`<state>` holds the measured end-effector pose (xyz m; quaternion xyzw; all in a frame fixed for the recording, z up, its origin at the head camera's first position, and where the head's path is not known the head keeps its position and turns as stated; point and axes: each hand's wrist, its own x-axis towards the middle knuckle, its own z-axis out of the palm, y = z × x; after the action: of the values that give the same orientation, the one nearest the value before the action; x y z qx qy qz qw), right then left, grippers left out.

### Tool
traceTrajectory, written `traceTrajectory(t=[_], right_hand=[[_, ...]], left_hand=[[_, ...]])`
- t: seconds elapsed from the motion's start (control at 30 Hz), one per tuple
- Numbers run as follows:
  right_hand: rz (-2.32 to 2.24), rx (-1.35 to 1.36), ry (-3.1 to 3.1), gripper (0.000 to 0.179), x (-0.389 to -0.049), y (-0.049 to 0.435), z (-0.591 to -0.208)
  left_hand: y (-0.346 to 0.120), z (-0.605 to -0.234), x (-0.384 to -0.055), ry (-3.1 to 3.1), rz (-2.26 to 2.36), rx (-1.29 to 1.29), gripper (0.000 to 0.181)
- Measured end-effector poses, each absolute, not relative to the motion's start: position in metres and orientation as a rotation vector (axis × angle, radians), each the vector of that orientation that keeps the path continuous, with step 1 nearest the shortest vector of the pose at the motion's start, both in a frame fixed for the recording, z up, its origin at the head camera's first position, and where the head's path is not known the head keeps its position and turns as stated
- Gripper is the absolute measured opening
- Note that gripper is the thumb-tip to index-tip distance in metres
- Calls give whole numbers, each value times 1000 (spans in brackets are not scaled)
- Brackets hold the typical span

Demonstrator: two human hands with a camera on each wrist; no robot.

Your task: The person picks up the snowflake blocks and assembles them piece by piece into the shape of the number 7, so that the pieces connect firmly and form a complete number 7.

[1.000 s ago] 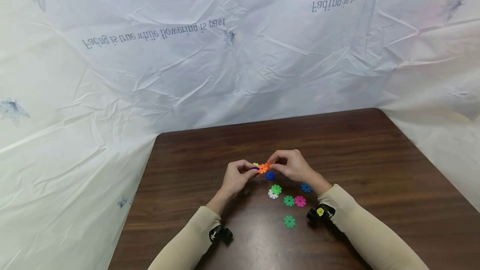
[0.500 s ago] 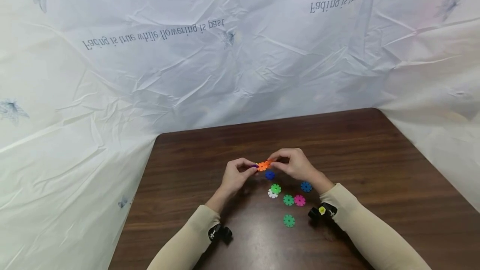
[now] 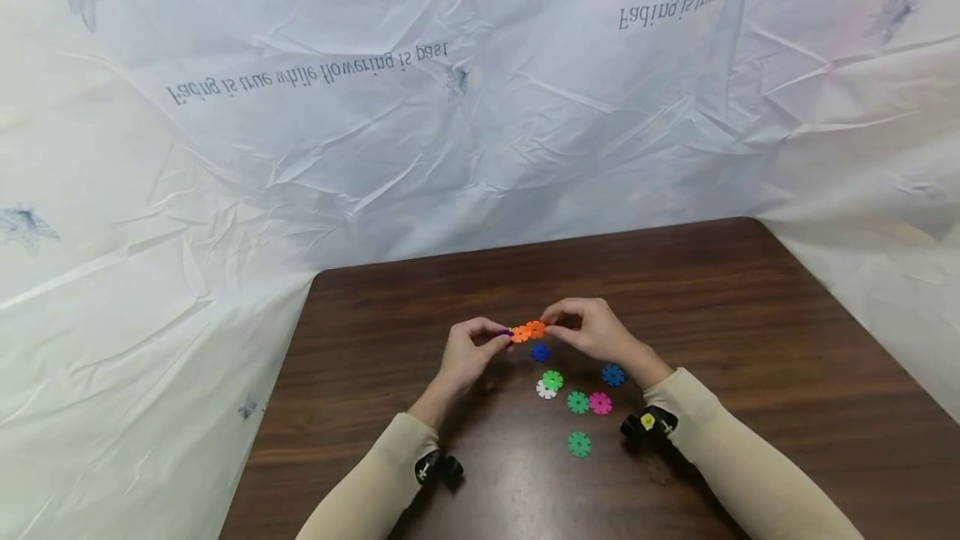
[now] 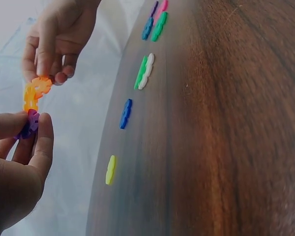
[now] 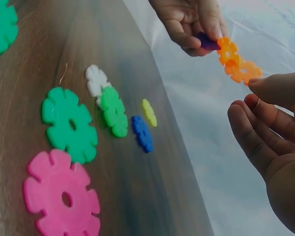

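Over the table, both hands hold a short chain of notched plastic discs. My left hand pinches the purple disc at its left end between thumb and fingers. Slotted onto it is an orange disc, and a second orange disc joins that one on the right. My right hand pinches the outer edge of this second disc with thumb and index finger. In the right wrist view its other fingers are spread loosely below. Part of the purple disc is hidden by the left fingers.
Loose discs lie on the brown table: a blue disc, a light green disc overlapping a white disc, a pink disc, and several others. A yellow disc lies under the hands. White sheeting surrounds the table.
The joined discs have shifted slightly left with my left hand. Both orange discs now show flatter and side by side, and more of the second one is visible.
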<state>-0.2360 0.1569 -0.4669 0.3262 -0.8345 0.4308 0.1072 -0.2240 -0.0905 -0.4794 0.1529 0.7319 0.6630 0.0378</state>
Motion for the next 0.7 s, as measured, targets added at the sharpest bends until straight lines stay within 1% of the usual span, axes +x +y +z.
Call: traceTrajectory(t=[0.17, 0.5, 0.7], right_hand=[[1249, 974, -2525, 16, -238, 156, -471], [1022, 999, -2702, 33, -244, 151, -485], [960, 988, -2780, 38, -247, 147, -489]], left_hand=[[-93, -481, -224, 2259, 2063, 450, 12], [-95, -483, -224, 2245, 2110, 452, 11], [-96, -481, -226, 2240, 2110, 423, 10]])
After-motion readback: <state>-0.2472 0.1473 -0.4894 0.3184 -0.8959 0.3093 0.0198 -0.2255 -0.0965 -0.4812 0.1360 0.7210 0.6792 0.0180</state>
